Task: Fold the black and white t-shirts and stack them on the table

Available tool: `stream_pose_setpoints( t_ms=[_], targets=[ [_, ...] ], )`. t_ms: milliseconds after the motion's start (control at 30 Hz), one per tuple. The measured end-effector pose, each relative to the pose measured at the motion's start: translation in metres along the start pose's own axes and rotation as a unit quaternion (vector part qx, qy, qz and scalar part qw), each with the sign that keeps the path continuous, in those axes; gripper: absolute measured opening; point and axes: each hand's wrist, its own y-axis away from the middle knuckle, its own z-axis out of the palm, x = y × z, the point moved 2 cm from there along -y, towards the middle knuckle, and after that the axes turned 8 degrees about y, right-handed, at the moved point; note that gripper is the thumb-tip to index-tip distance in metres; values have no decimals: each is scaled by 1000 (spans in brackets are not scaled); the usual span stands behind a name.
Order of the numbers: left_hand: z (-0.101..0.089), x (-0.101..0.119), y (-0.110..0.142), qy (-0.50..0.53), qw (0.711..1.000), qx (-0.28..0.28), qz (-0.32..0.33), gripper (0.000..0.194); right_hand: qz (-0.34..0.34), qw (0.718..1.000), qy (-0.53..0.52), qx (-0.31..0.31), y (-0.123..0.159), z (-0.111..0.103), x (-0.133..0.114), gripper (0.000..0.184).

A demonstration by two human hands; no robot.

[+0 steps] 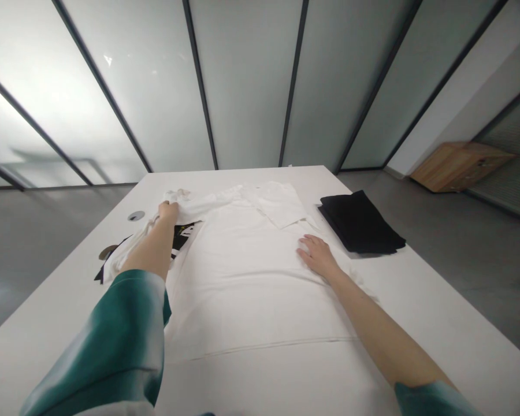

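Note:
A white T-shirt (251,277) lies spread on the white table, its hem toward me. Its right sleeve is folded inward near the top. At the upper left, my left hand (169,211) is closed on the shirt's other sleeve. My right hand (316,254) rests on the shirt's right side with the fingers spread, holding nothing. Under and beside my left arm lies a pile of white and black clothes (182,237), one with a white print; my forearm hides part of it.
A stack of folded black cloth (359,222) sits at the table's right edge. A round grey cable-hole cover (136,215) is set in the white table (420,323) at left. Behind stand frosted glass panels (247,86); a wooden cabinet (459,166) is on the floor at right.

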Motion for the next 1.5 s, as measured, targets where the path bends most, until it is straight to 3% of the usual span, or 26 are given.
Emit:
stream_pose_setpoints(
  t_ms=[100, 200, 300, 400, 467, 500, 533, 600, 867, 1000, 1200, 1333, 1433, 1500],
  targets=[
    [-5, 22, -14, 22, 999, 26, -6, 43, 0, 1000, -3, -3, 0, 0, 0, 42],
    [0, 66, -19, 47, 995, 45, 78, 46, 1, 1000, -5, -5, 0, 0, -1, 42],
    [22, 122, -2, 45, 982, 2, 182, 45, 2, 1000, -1, -5, 1, -1, -2, 42],
    [56, 168, 34, 39, 947, -146, 284, 48, 2, 1000, 2, -9, 1, -3, -2, 42],
    [79, 183, 62, 29, 897, -303, 320, 56, 1, 1000, 3, -13, 1, -3, -2, 43],
    [87, 186, 74, 21, 875, -351, 331, 59, 1, 1000, 3, -17, 2, -3, -2, 43],
    [93, 185, 85, 7, 860, -382, 340, 60, 1, 1000, 4, -19, 2, -3, -2, 43],
    [101, 175, 102, -44, 850, -391, 349, 58, 2, 1000, 5, -21, 2, -3, -2, 43],
    [99, 78, 162, -226, 878, -302, 294, 73, 21, 998, 33, -41, 0, -4, -5, 49],
    [92, 47, 175, -251, 876, -297, 286, 73, 61, 993, 79, -68, 1, 2, -13, 59],
    [84, 35, 166, -257, 882, -288, 271, 75, 42, 987, 91, -123, 0, -10, -28, 61],
    [78, 40, 158, -232, 884, -300, 275, 70, 39, 988, 61, -137, -30, -36, -9, 45],
    [72, 47, 147, -200, 917, -218, 266, 58, 89, 993, 25, -74, -63, -47, 16, 41],
    [69, 48, 140, -198, 938, -157, 236, 52, 132, 989, 1, -63, -82, -44, 29, 43]
  ],
)
